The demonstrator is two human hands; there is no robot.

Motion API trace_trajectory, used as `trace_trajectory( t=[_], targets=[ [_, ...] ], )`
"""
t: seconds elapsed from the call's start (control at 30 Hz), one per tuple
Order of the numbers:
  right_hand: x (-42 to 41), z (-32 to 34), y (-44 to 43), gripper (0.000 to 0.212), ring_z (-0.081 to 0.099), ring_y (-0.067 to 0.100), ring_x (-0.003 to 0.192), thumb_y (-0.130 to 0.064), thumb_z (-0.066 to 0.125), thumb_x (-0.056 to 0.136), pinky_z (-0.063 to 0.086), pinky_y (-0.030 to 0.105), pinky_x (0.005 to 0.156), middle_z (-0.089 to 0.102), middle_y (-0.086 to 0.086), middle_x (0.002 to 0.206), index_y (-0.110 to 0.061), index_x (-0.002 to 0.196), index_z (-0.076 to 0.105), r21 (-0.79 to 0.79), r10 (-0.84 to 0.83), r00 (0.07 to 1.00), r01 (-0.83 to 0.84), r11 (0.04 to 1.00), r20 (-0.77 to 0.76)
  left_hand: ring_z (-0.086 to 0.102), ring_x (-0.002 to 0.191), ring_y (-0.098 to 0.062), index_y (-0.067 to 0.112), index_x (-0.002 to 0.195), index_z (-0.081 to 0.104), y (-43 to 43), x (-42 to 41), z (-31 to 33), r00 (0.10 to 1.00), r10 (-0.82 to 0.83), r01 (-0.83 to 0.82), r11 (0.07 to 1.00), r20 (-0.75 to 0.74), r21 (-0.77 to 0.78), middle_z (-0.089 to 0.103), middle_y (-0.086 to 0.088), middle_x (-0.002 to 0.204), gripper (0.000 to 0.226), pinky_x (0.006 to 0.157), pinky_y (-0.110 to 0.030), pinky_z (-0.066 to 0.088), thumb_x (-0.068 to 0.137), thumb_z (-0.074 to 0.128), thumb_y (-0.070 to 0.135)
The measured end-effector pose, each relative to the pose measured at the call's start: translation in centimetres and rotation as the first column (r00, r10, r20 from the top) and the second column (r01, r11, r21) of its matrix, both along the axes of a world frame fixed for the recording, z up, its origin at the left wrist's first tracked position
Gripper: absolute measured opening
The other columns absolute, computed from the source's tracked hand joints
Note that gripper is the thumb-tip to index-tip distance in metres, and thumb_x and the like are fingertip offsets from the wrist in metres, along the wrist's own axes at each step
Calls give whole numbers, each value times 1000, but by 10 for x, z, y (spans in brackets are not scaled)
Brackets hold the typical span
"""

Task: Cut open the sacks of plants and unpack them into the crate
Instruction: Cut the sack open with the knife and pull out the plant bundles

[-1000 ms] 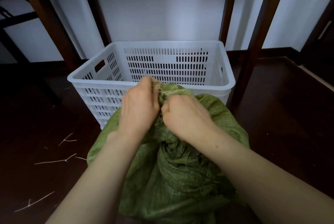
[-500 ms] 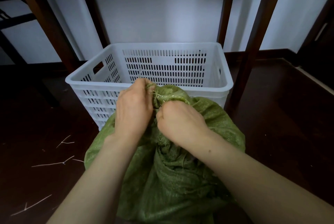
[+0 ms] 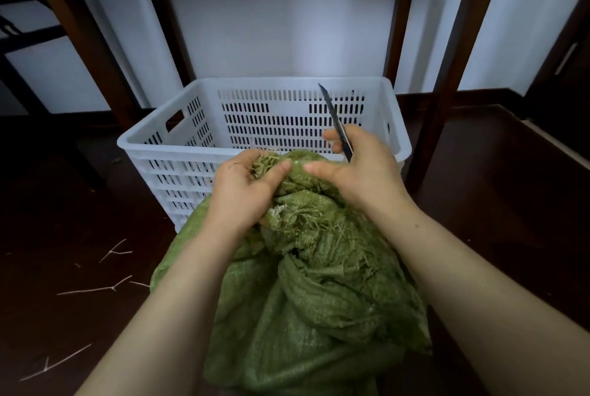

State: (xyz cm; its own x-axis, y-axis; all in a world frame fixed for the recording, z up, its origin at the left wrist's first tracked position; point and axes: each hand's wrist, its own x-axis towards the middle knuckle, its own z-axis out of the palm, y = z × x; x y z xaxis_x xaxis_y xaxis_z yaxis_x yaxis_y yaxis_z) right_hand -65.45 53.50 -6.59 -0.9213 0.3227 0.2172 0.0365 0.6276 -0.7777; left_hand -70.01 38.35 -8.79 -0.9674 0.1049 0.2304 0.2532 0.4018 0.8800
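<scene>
Cutting the sack [image 3: 313, 299] open is my step: my left hand [image 3: 242, 194] grips its frayed neck, and my right hand [image 3: 367, 172] has its fingers [image 3: 332, 136] curled round the knife [image 3: 333, 114], blade up. The sack stands on the floor just before the crate [image 3: 153, 143]. Next, I judge, slit wider.

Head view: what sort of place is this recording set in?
Probably an indoor storeroom or work corner, not a field: a dark wooden floor, a plain white wall and dark wooden posts like furniture legs. The white crate and loose twigs suggest sorting work.
</scene>
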Motion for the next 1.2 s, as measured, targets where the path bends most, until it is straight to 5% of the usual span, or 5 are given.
trace_trajectory(
  t=[0.33, 0.53, 0.87, 1.0, 1.2],
  targets=[
    [-15, -13, 6, 20, 60, 15, 81, -43, 67, 84, 52, 38, 81, 61, -11, 76, -32, 72, 56, 85, 97, 987, -108, 991, 125, 69, 87, -21, 16, 86, 73, 1, 7, 6, 999, -7, 15, 969, -33, 247, 72, 0, 85, 11, 88, -44, 54, 76, 75, 10],
    [-27, -21, 19, 26, 57, 17, 83, -40, 61, 90, 49, 37, 79, 55, -12, 75, -29, 69, 50, 88, 13, 998, -18, 996, 56, 64, 47, -19, 16, 79, 72, 6, 11, 10, 993, 32, -75, 916, 115, 394, 70, -2, 60, 3, 43, -32, 55, 80, 72, 13],
    [-25, -20, 21, 15, 58, 16, 68, -28, 71, 84, 54, 41, 79, 61, -3, 69, -21, 74, 61, -227, 67, 995, -47, 973, 79, 68, 62, -20, 9, 85, 66, -5, 1, 11, 963, 51, -160, 897, 263, 411, 70, -9, 77, 4, 68, -37, 58, 86, 64, 13],
    [-19, -6, 16, 15, 60, 13, 69, -22, 75, 80, 52, 33, 73, 65, -2, 71, -21, 70, 64, -250, 144, 987, -122, 961, 73, 67, 96, -22, 18, 107, 66, -8, 3, 17, 948, -102, 41, 978, 301, 205, 70, -4, 105, 65, 92, -42, 51, 59, 74, 62],
    [-13, -5, 24, 10, 49, 6, 38, -9, 73, 76, 35, 16, 35, 53, -5, 46, -5, 79, 64, -409, 101, 979, -20, 912, 178, 66, 72, -24, 15, 104, 63, -6, 4, 0, 948, -96, 158, 969, 303, -188, 70, -9, 74, 34, 78, -44, 56, 73, 75, 20]
  ],
)
